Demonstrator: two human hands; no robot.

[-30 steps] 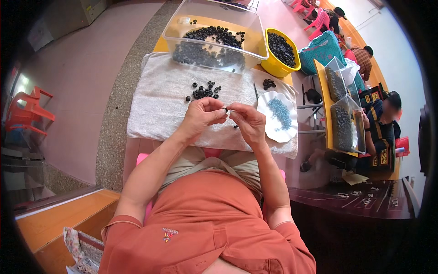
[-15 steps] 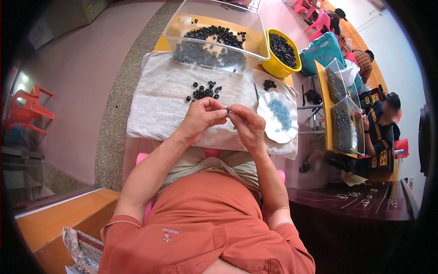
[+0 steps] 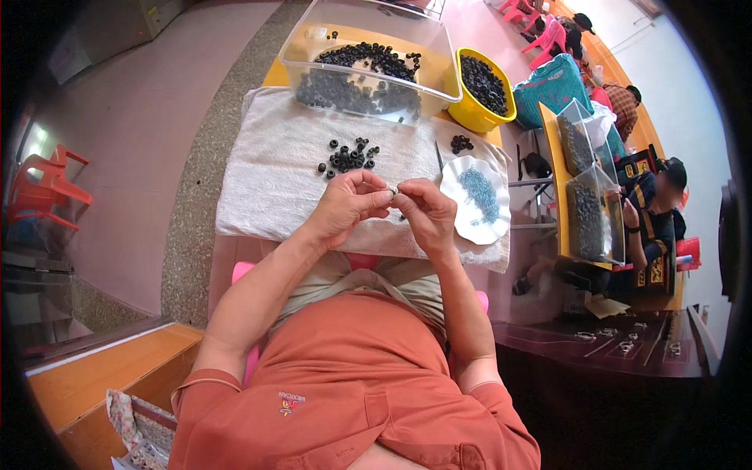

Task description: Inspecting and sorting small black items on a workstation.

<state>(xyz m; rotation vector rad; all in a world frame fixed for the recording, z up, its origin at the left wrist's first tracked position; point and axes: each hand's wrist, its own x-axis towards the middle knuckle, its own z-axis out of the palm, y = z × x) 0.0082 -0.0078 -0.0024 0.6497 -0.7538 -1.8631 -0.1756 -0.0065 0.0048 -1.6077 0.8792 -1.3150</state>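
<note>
My left hand (image 3: 345, 207) and my right hand (image 3: 431, 218) meet above the near part of a white towel (image 3: 262, 164). Between the fingertips is a small black round piece (image 3: 393, 191), pinched by my left thumb and forefinger. My right thumb and fingertips are pressed together against it; whatever else they hold is too small to make out. Just beyond my left hand lies a loose pile of black round pieces with holes (image 3: 351, 157). To the right of my right hand, a white scalloped plate (image 3: 474, 233) bears many tiny pale-blue pieces (image 3: 480, 196).
At the back stands a clear plastic bin (image 3: 368, 106) of black pieces, beside a yellow bucket (image 3: 474, 117) full of them. A pointed thin tool (image 3: 439, 157) and a small black heap (image 3: 461, 144) lie near the plate. Another person (image 3: 658, 211) sits at the right, by clear boxes (image 3: 587, 219).
My fingertips have shifted slightly around the small black piece, and the right fingers have turned a little. The piles, plate and containers stay put.
</note>
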